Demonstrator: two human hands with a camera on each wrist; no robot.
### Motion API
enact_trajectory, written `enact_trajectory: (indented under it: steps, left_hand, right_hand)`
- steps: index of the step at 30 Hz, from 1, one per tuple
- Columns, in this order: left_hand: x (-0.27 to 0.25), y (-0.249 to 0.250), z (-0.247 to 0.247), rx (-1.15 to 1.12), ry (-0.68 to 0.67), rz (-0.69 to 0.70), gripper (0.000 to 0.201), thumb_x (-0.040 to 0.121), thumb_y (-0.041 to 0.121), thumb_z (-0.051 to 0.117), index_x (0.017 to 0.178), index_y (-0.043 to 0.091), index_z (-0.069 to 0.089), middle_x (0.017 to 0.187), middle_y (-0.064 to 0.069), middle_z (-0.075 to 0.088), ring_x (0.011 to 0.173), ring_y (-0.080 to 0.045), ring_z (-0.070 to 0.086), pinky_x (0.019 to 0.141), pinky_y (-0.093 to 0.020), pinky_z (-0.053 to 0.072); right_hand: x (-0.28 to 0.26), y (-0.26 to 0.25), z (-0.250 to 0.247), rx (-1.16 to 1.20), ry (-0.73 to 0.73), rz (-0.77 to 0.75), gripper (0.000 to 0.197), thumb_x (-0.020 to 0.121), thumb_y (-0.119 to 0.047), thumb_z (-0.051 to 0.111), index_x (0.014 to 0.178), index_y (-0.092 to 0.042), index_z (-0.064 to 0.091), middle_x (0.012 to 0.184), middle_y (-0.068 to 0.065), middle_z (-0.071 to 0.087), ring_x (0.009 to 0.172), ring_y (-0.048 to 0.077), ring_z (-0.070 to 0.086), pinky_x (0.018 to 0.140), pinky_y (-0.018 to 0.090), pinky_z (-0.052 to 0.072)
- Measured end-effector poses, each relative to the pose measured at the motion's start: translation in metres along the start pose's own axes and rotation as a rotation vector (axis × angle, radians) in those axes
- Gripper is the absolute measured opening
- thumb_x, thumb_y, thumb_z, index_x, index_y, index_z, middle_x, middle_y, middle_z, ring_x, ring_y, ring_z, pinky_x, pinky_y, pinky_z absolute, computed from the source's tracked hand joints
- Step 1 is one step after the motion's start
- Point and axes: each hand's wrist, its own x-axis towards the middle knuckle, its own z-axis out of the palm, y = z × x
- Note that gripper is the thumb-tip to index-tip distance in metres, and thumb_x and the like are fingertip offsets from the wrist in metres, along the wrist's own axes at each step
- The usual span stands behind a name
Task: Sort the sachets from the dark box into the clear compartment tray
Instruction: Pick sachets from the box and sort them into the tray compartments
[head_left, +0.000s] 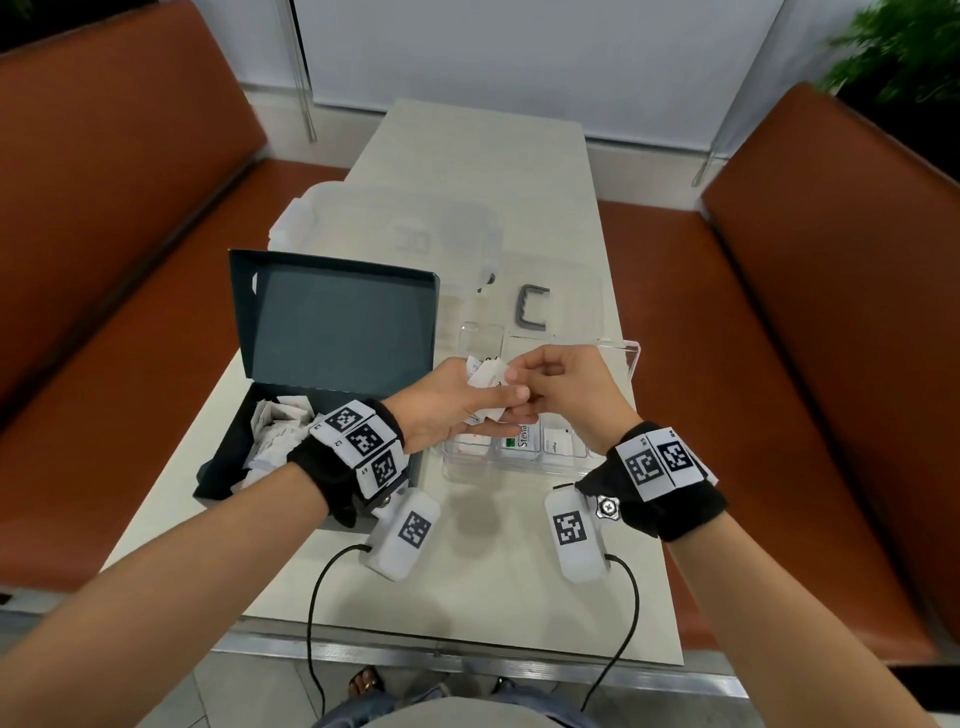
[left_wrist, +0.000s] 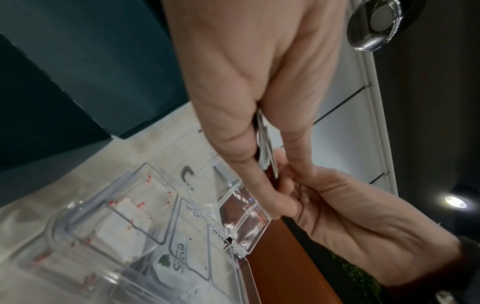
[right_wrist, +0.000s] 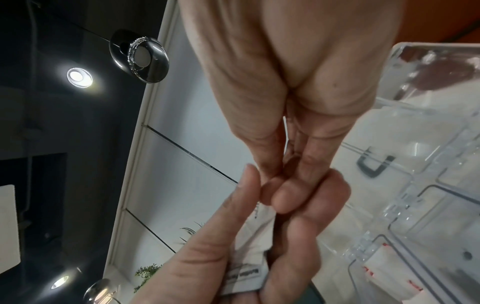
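Observation:
The dark box (head_left: 228, 467) stands open at the left of the table, with several white sachets (head_left: 275, 436) inside. To its right lies the clear compartment tray (head_left: 457, 467); a Stevia sachet (head_left: 522, 439) and other white sachets lie in its near compartments. My left hand (head_left: 498, 410) hovers over the tray and grips a bunch of white sachets (head_left: 485, 374). My right hand (head_left: 524, 387) meets it from the right and pinches one sachet of that bunch between thumb and fingers. The left wrist view shows the sachets (left_wrist: 265, 144) edge-on between my left fingers. In the right wrist view a printed sachet (right_wrist: 249, 267) lies in my left palm.
A frosted plastic container (head_left: 395, 234) sits at the back of the table. A grey U-shaped clip (head_left: 532, 312) lies in the tray's open lid (head_left: 631, 358). Brown benches (head_left: 831, 364) flank the narrow table (head_left: 467, 582). Black cables hang from both wrists over the near edge.

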Motion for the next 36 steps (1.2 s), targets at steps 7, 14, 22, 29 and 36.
enact_trajectory:
  steps: [7, 14, 22, 29, 36]
  left_hand:
    - [0.003, -0.003, 0.004, -0.067, -0.037, 0.036, 0.019, 0.085, 0.013, 0.070, 0.103, 0.016, 0.073, 0.110, -0.015, 0.071, 0.103, -0.027, 0.069, 0.076, -0.028, 0.057]
    - [0.005, -0.007, 0.001, -0.031, 0.019, 0.022, 0.032, 0.090, 0.031, 0.063, 0.101, 0.001, 0.067, 0.086, -0.009, 0.066, 0.088, -0.021, 0.067, 0.078, -0.031, 0.058]
    - [0.003, 0.004, -0.005, -0.279, 0.092, -0.126, 0.051, 0.102, 0.043, 0.038, 0.115, -0.001, 0.059, 0.103, -0.023, 0.071, 0.090, -0.030, 0.072, 0.070, -0.033, 0.060]
    - [0.012, -0.003, 0.001, -0.186, 0.189, -0.055, 0.053, 0.101, 0.046, 0.033, 0.111, 0.004, 0.064, 0.089, -0.013, 0.072, 0.080, -0.021, 0.072, 0.066, -0.032, 0.060]
    - [0.013, -0.002, 0.002, -0.176, 0.190, -0.056, 0.054, 0.101, 0.047, 0.034, 0.121, 0.004, 0.061, 0.100, -0.016, 0.068, 0.086, -0.024, 0.070, 0.070, -0.037, 0.061]
  right_hand:
    - [0.000, 0.001, 0.005, -0.054, 0.082, 0.005, 0.008, 0.081, -0.008, 0.074, 0.088, -0.004, 0.071, 0.079, 0.017, 0.072, 0.070, 0.026, 0.070, 0.063, 0.031, 0.055]
    - [0.000, -0.001, -0.001, -0.064, -0.029, 0.062, 0.004, 0.092, 0.001, 0.057, 0.091, 0.003, 0.060, 0.069, 0.020, 0.063, 0.051, 0.020, 0.066, 0.053, 0.026, 0.057]
    - [0.006, 0.002, -0.015, 0.010, 0.023, 0.008, 0.018, 0.088, 0.002, 0.062, 0.105, 0.010, 0.060, 0.073, 0.019, 0.063, 0.055, 0.015, 0.062, 0.055, 0.023, 0.055]
    - [0.005, 0.011, 0.002, 0.020, 0.027, 0.022, 0.017, 0.084, 0.001, 0.068, 0.102, 0.001, 0.068, 0.076, 0.019, 0.069, 0.058, 0.017, 0.066, 0.063, 0.026, 0.058]
    - [0.006, 0.013, 0.004, 0.033, 0.052, 0.047, 0.009, 0.083, 0.001, 0.069, 0.089, 0.005, 0.065, 0.076, 0.017, 0.069, 0.058, 0.021, 0.065, 0.064, 0.031, 0.059]
